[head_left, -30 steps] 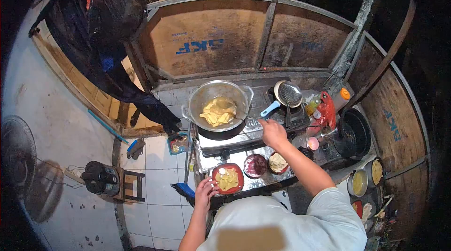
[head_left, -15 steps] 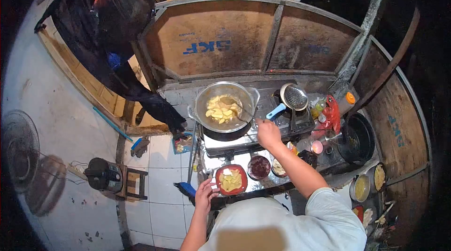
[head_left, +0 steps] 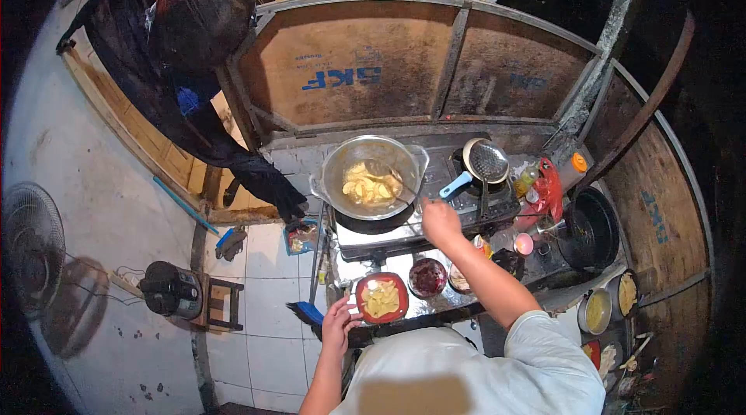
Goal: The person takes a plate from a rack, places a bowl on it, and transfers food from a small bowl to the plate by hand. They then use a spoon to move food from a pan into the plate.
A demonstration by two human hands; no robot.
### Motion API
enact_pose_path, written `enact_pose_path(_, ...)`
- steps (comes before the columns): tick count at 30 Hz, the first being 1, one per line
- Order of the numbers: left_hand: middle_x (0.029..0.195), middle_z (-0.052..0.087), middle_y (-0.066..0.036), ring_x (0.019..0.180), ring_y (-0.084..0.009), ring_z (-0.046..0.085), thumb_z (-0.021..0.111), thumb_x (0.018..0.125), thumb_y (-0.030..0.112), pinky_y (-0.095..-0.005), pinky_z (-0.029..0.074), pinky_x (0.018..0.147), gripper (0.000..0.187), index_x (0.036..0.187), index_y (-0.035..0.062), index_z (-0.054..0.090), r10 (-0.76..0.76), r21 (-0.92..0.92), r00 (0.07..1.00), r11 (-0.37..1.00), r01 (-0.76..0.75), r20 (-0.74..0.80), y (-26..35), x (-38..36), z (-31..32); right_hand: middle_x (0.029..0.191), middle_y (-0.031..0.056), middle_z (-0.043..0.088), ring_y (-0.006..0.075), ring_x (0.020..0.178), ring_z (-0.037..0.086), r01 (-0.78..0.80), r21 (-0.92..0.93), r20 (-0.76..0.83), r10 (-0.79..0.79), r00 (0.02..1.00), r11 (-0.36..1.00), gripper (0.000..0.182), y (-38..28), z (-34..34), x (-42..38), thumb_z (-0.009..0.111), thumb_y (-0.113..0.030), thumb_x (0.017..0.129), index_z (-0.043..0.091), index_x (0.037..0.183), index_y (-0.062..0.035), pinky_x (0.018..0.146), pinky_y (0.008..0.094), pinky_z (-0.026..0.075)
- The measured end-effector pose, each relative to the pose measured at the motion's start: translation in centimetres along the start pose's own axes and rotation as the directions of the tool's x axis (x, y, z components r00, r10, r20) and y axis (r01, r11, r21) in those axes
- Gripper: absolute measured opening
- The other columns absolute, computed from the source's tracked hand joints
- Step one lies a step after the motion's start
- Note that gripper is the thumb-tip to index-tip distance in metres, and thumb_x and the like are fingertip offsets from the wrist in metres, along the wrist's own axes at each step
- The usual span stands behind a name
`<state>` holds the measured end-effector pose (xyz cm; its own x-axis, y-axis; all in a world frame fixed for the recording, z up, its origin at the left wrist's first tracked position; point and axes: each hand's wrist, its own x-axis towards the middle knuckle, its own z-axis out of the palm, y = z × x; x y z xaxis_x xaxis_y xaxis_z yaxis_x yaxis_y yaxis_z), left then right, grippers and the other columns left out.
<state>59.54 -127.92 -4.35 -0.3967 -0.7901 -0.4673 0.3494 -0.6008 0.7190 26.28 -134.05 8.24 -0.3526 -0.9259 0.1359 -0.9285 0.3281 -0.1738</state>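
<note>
My right hand (head_left: 441,222) is closed around the thin handle of a spatula (head_left: 407,187), which slopes down into a large two-handled metal pot (head_left: 334,178) on the stove. The spatula's head lies among pale yellow slices (head_left: 371,186) in the pot, partly hidden by them. Beside the left edge of a red square dish (head_left: 399,311), my left hand (head_left: 339,322) has its fingers apart, fingertips close to the rim. More pale slices (head_left: 379,298) lie in that dish. A bowl with dark red contents (head_left: 428,278) stands to its right.
A small pan with a strainer on top (head_left: 488,160) and a blue handle sits on the stove's right side. Further right are a red plastic bag (head_left: 549,190), an orange-lidded jar (head_left: 576,170) and a large black basin (head_left: 602,228). Board panels (head_left: 342,65) enclose the back.
The spatula has shifted slightly in the pot, and the slices are heaped differently. My right hand has moved a little left; my left hand stays by the red dish.
</note>
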Motion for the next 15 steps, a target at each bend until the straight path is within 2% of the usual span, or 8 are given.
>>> enact_pose_path(2,0.107,0.061,-0.011,0.085,-0.0237,0.067,0.059,0.09,0.01,-0.0312,0.058,0.069,0.043,0.13,0.0004,0.047,-0.001,-0.006,1.0,1.0,0.001,-0.009,-0.3,-0.1,-0.1,0.091,0.0221,0.067,0.0373,0.084,0.069,-0.016,-0.003,-0.04,0.016,0.999,1.0,0.02,0.5,0.5,1.0,0.057,-0.006,0.081,0.064,0.098,0.0016,0.072,0.0455,0.056)
enact_pose_path(5,0.107,0.061,-0.011,0.085,-0.0237,0.067,0.059,0.089,0.009,-0.0313,0.058,0.069,0.044,0.13,0.0004,0.047,-0.005,-0.011,1.0,1.0,0.004,-0.016,-0.5,0.2,-0.1,0.088,0.0237,0.066,0.0395,0.081,0.068,-0.009,0.015,-0.014,0.009,1.0,1.0,0.024,1.1,3.7,3.0,0.051,-0.006,0.083,0.064,0.101,-0.0005,0.072,0.0482,0.056)
enact_pose_path(6,0.107,0.061,-0.011,0.085,-0.0237,0.068,0.059,0.089,0.009,-0.0313,0.058,0.069,0.044,0.13,0.0003,0.047,-0.002,-0.011,1.0,1.0,0.002,-0.013,-0.4,0.1,0.1,0.088,0.0245,0.066,0.0403,0.08,0.068,-0.006,0.012,-0.001,0.006,1.0,1.0,0.021,0.1,3.2,2.8,0.05,-0.007,0.084,0.064,0.098,0.0003,0.07,0.0491,0.056)
enact_pose_path(9,0.107,0.061,-0.011,0.086,-0.0238,0.067,0.059,0.09,0.009,-0.0314,0.058,0.07,0.043,0.13,0.0004,0.047,0.005,0.0,1.0,1.0,-0.005,-0.009,-0.4,0.1,-0.2,0.086,0.0244,0.066,0.0408,0.078,0.068,0.01,0.049,0.062,-0.013,0.998,0.999,0.02,-1.6,2.8,1.9,0.05,-0.008,0.084,0.064,0.095,0.0011,0.068,0.0493,0.056)
enact_pose_path(13,0.108,0.061,-0.011,0.088,-0.024,0.067,0.057,0.091,0.009,-0.0314,0.058,0.07,0.041,0.13,0.0005,0.047,0.004,-0.002,1.0,1.0,-0.004,-0.002,-0.6,0.3,-0.5,0.086,0.0242,0.067,0.0399,0.078,0.069,0.062,0.014,0.032,-0.062,0.998,0.998,0.018,-1.5,3.7,1.1,0.053,-0.006,0.083,0.063,0.096,0.0017,0.068,0.0485,0.056)
enact_pose_path(15,0.109,0.061,-0.011,0.088,-0.024,0.067,0.056,0.091,0.008,-0.0315,0.058,0.071,0.041,0.13,0.0005,0.047,0.002,0.004,1.0,1.0,-0.002,0.006,-0.4,0.1,-0.4,0.086,0.0242,0.067,0.0379,0.078,0.069,0.014,0.002,0.006,-0.014,1.0,1.0,0.019,-0.3,4.2,1.6,0.055,-0.006,0.082,0.063,0.098,0.0018,0.069,0.0475,0.057)
